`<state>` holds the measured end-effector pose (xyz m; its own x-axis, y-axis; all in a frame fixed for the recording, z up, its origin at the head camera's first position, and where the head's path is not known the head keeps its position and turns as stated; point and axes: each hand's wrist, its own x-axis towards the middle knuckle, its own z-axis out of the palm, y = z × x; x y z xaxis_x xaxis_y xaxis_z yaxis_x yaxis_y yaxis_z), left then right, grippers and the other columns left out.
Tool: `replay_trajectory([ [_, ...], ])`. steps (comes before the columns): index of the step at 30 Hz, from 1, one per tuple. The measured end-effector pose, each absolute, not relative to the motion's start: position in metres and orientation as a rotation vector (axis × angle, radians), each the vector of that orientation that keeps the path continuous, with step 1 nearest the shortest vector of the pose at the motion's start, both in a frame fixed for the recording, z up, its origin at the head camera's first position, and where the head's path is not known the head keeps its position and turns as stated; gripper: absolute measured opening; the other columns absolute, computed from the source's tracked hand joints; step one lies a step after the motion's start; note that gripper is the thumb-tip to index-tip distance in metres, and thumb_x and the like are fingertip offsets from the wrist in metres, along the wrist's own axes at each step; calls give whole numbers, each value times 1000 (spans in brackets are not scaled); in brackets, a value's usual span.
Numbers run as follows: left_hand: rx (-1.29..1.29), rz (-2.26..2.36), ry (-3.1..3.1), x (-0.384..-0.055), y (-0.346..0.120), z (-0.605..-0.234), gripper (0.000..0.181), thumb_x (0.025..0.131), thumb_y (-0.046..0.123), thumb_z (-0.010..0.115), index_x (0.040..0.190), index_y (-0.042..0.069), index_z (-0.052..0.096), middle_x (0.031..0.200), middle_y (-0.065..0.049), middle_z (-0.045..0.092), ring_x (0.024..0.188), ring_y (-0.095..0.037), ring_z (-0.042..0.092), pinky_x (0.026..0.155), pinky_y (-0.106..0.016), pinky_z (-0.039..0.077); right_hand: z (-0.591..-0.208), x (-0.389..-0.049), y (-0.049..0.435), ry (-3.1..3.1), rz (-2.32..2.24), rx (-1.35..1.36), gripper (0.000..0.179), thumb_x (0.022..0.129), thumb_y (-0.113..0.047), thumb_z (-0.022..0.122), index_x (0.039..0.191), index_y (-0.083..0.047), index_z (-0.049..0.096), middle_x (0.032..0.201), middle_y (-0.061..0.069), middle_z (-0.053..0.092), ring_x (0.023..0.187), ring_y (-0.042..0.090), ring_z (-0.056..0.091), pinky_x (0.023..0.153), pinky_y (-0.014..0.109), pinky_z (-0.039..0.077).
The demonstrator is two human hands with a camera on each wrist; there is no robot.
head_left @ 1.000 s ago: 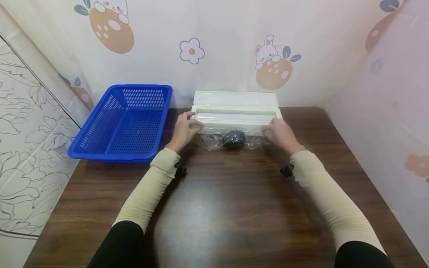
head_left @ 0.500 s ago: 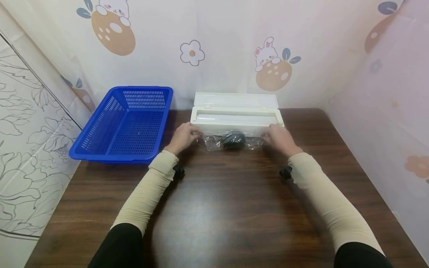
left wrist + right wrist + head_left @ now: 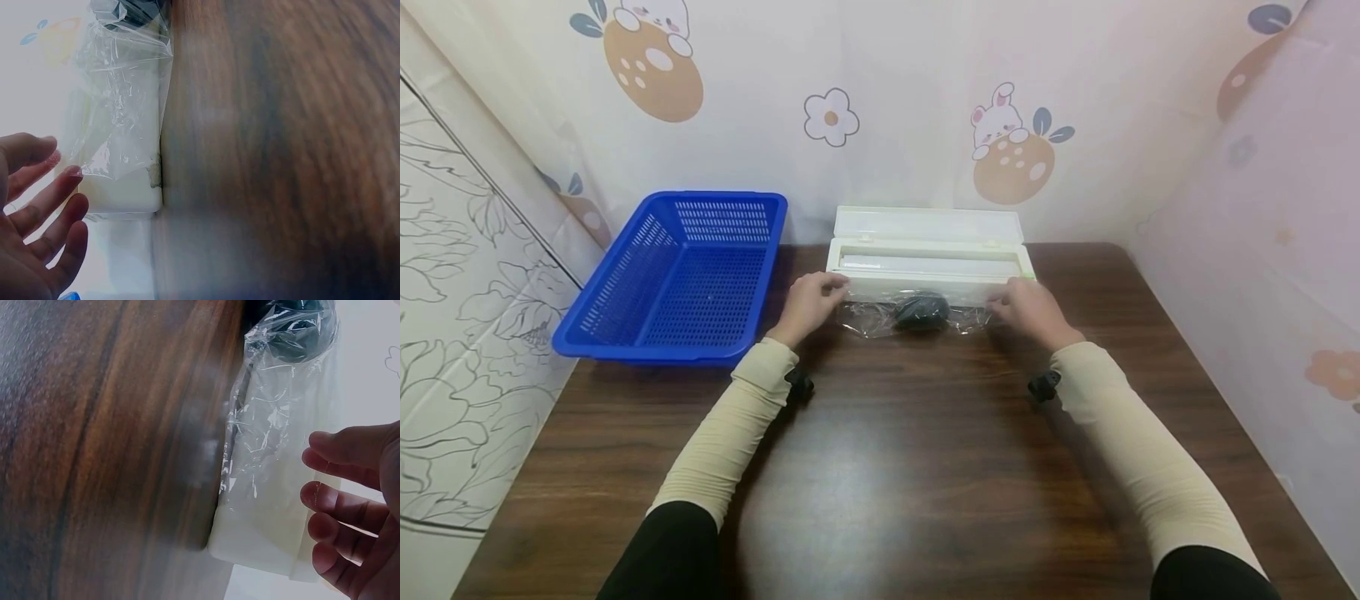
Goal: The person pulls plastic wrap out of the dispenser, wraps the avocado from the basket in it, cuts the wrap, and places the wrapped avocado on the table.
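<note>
Just above the centre of the frame, dark green item: rounded, covered by clear film, close in front of the white box; whether it touches the box's wall I cannot tell.
Left hand: left of the item, thumb and index finger nearly together, seemingly pinching the film's edge; the other fingers are loosely bent.
Right hand: right of the item, in much the same narrow pinch near the box's corner, with film showing faintly at the fingertips.
Film risk: thin and already wrinkled, it could fold and cling to itself if one side slackens, or tear if both hands pull unevenly.
Item risk: its rounded shape could let it roll toward the lower frame if the film is tugged sharply.
Box risk: the box looks light, so a hard pull might drag it along the table.
Raised lid: standing behind the box, up against the patterned curtain, leaving little room at the back.
Blue basket: upper left, beyond the left hand; its near side would limit a wide sweep that way.
Lower middle of the frame: bare wood between the two sleeves, with nothing blocking.
</note>
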<state>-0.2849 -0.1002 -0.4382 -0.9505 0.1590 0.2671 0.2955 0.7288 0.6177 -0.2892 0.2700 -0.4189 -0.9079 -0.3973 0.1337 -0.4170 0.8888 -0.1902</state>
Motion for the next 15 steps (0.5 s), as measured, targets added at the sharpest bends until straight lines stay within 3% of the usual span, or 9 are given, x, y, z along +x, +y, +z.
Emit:
replay_trajectory([
  [4, -318, -1018, -2688, -284, -99, -436, 25, 91, 20, 67, 112, 9, 73, 111, -9, 74, 107, -29, 65, 95, -43, 48, -417, -289, 270, -2960, 317, 618, 14, 89, -17, 66, 89, -6, 75, 67, 8, 53, 61, 22, 46, 57, 38, 40],
  [7, -304, -1014, -2655, -283, -98, -435, 24, 91, 20, 67, 112, 9, 73, 109, -10, 74, 105, -30, 64, 93, -43, 47, -415, -289, 268, -2945, 322, 614, 18, 89, -17, 66, 100, -6, 77, 70, 11, 57, 63, 23, 49, 58, 40, 43],
  [15, -311, -1044, -2571, -283, -91, -433, 21, 90, 17, 67, 108, 8, 74, 105, -11, 74, 95, -27, 65, 87, -41, 49, -409, -285, 264, -2883, 358, 649, 21, 91, -14, 62, 102, -1, 75, 86, 18, 67, 79, 32, 60, 72, 49, 49],
])
